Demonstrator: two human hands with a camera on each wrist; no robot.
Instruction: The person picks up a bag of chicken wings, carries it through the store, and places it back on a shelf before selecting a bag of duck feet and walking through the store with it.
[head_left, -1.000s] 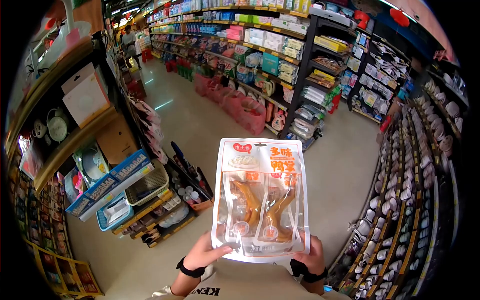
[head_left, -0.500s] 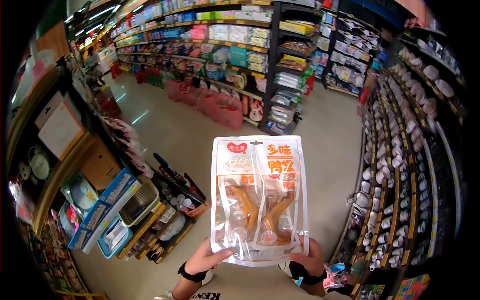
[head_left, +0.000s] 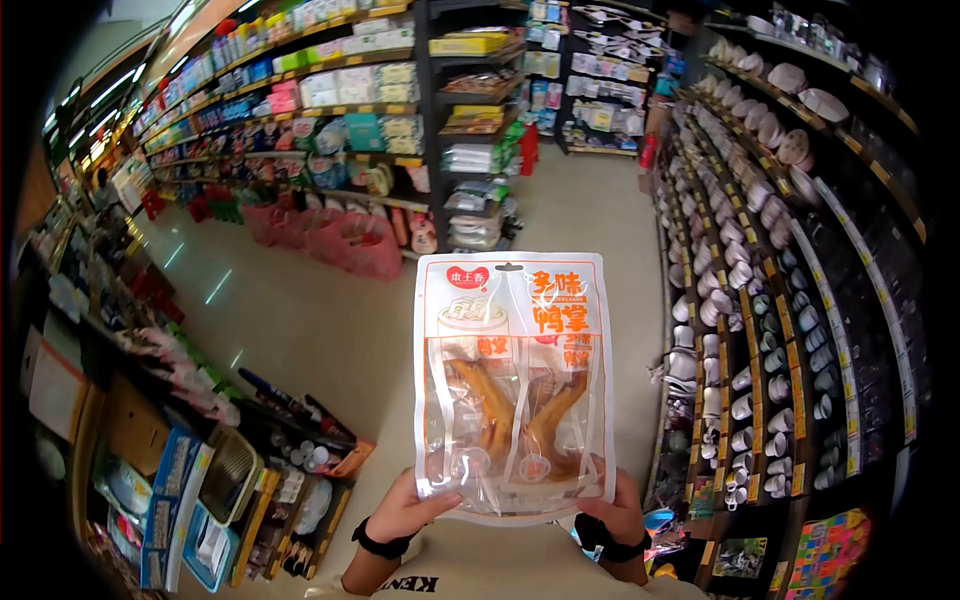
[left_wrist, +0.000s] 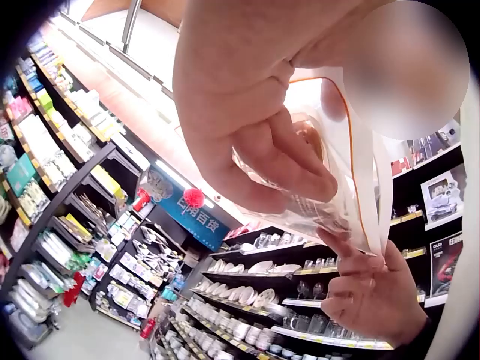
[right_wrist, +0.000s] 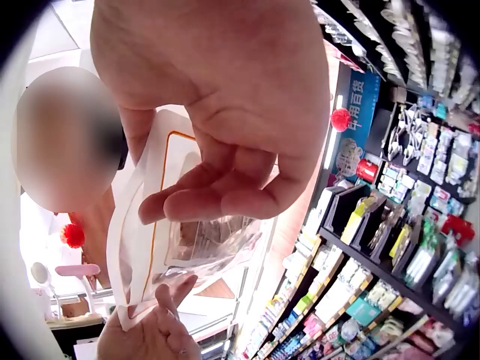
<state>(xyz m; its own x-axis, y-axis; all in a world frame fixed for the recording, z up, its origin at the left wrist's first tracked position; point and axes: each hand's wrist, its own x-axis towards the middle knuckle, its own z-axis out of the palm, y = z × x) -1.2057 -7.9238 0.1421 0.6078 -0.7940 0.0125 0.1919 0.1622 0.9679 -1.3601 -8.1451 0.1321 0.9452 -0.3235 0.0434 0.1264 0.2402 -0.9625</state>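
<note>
A white-edged, clear-windowed food packet [head_left: 510, 400] with orange Chinese lettering and a red heart logo stands upright in front of the chest. Two brown duck feet show through its window. My left hand [head_left: 408, 512] pinches the lower left corner, thumb on the front. At the opposite lower corner, my right hand [head_left: 618, 508] grips it the same way. From below, the left wrist view shows the left hand's fingers [left_wrist: 281, 161] curled behind the packet [left_wrist: 367, 180]. The right wrist view has the right hand's fingers [right_wrist: 217, 195] bent against the packet's back.
Tiered shelves of white bowls and cups [head_left: 750, 340] line the right side. Ahead stand a dark end rack [head_left: 480, 130] and shelves of tissue packs [head_left: 340, 85], with pink bags [head_left: 355, 245] on the floor. At lower left are baskets [head_left: 230, 480] on a display. Grey floor [head_left: 300, 330] runs between.
The head view has swung to the right, so the shelves ahead and the left display shift leftward and more of the bowl shelves shows. Both hands keep their hold on the packet.
</note>
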